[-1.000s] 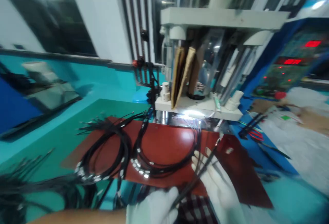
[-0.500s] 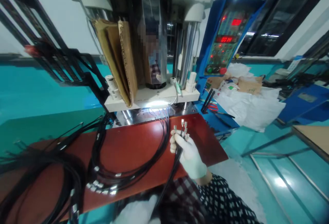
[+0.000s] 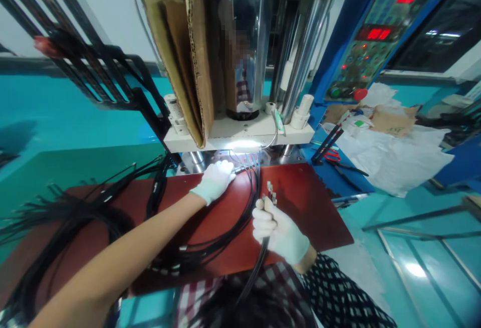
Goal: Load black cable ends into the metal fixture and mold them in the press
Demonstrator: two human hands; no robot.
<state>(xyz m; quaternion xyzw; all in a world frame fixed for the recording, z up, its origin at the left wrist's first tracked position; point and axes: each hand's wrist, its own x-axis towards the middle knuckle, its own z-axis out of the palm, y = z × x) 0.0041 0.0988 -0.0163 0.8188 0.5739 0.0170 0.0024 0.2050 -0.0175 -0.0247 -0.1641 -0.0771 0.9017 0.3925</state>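
Note:
My left hand [image 3: 216,180], in a white glove, reaches to the front of the press at the lit gap. Its fingers are closed at a thin black cable [image 3: 240,170] beside the strands that run under the plate; the grip is partly hidden. My right hand [image 3: 280,227], also gloved, is wrapped round a bundle of black cables [image 3: 259,265] above the red-brown board. Metal end fittings [image 3: 271,192] stick up past its thumb. More black cables [image 3: 240,222] curve from the press gap across the board [image 3: 300,207].
The press's white plate [image 3: 225,135] stands above the gap, with folded cardboard [image 3: 201,67] at its left. To the right are a blue control box [image 3: 368,42], red-handled scissors [image 3: 332,155] and white bags [image 3: 406,152]. A large cable bundle [image 3: 71,212] lies at left.
My left hand has moved from the lower edge up to the press gap. My right hand still grips its cable bundle, with the fittings lower in the fist. The view has shifted closer.

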